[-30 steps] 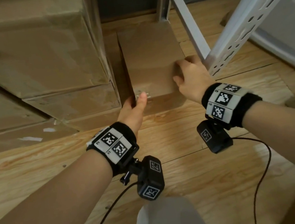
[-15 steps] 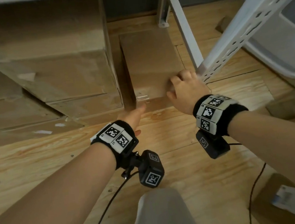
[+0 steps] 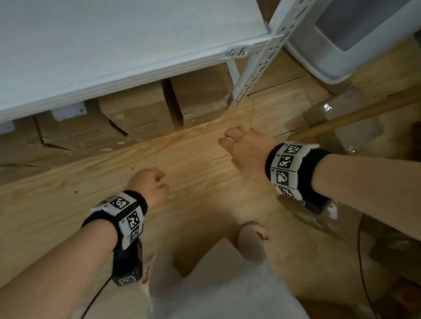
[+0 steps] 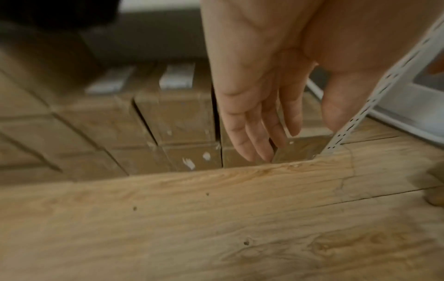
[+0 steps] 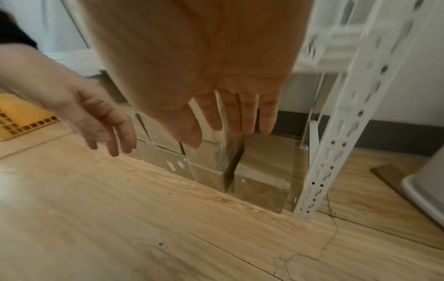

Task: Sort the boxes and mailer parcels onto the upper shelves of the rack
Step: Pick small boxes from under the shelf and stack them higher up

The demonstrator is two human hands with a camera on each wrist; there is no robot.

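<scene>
A small brown cardboard box (image 3: 202,92) stands on the floor under the rack's lowest white shelf (image 3: 106,38), right beside the perforated upright (image 3: 259,71). More brown boxes (image 3: 78,129) fill the space to its left. My left hand (image 3: 158,182) hangs over the wooden floor in front of them, fingers relaxed and holding nothing. My right hand (image 3: 231,140) hovers nearer the upright, fingers straight, also empty. The left wrist view shows the left hand (image 4: 264,133) loose above the small box (image 4: 300,150). In the right wrist view the right hand (image 5: 230,129) is clear of that box (image 5: 264,171).
A white plastic bin (image 3: 348,31) stands right of the upright. Further cardboard boxes (image 3: 332,112) lie on the floor at the right. Wrist-camera cables trail over the wooden floor (image 3: 73,194). My legs are at the bottom of the head view.
Both hands have left the small box and drawn back from the rack. The head view has risen, so the shelf top now shows above the boxes.
</scene>
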